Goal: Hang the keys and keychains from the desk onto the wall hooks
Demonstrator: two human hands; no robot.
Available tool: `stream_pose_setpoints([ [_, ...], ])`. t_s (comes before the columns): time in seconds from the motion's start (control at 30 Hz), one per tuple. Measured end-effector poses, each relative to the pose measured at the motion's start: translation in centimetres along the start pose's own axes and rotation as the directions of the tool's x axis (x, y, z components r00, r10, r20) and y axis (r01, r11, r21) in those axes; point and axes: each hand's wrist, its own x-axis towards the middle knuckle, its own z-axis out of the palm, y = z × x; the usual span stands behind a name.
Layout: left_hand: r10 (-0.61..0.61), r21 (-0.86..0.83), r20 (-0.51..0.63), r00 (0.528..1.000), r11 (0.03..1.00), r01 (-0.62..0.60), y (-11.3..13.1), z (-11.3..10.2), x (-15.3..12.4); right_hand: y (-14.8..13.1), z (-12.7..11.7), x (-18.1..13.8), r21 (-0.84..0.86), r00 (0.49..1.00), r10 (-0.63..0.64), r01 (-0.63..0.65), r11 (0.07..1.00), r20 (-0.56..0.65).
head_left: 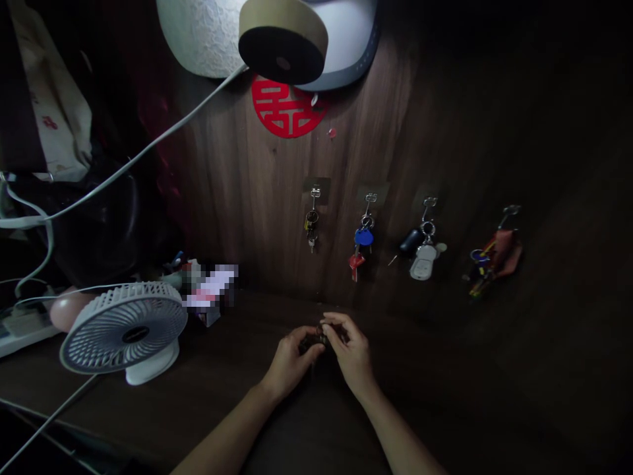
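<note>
Above the dark wooden surface, my left hand [291, 359] and my right hand [350, 349] meet with fingertips pinched. Between them is a small, dark metallic key ring [321, 334]; the fingers cover most of it and the dim light hides its details. Both hands are closed on it. On the wall beyond, key bunches hang from adhesive hooks: a small bunch [311, 227], one with blue and red key heads [363, 239], one with a grey fob [423, 262], and one with a reddish-brown pouch [507, 253].
A white desk fan [126, 333] stands at left, beside a power strip [24, 330] and a small box [210, 313]. A round lamp [283, 43] with a white cable [148, 145] juts out above. Pale hats [198, 39] and a red paper cutout [289, 119] are on the wall.
</note>
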Motion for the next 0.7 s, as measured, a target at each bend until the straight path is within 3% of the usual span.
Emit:
stream_pose_setpoints([
  [0.23, -0.087, -0.203, -0.011, 0.996, 0.976, 0.083, 0.1, 0.0, 0.3, 0.0, 0.0, 0.0, 0.048, 0.997, 0.066, -0.067, 0.997, 0.032],
  [0.4, -0.187, -0.390, -0.043, 0.981, 0.908, 0.156, -0.1, -0.2, 0.6, 0.0, 0.2, -0.3, 0.074, 0.981, 0.097, -0.111, 0.991, 0.170],
  [0.5, -0.210, -0.414, -0.048, 0.977, 0.894, 0.172, -0.3, -0.2, 0.6, 0.2, 0.4, -0.5, 0.018, 0.971, 0.107, -0.114, 0.993, 0.213],
  [0.7, -0.177, -0.322, -0.078, 0.981, 0.936, 0.143, -0.8, -0.4, 0.7, 1.1, 0.2, -0.3, -0.098, 0.994, 0.053, -0.043, 0.994, 0.100],
])
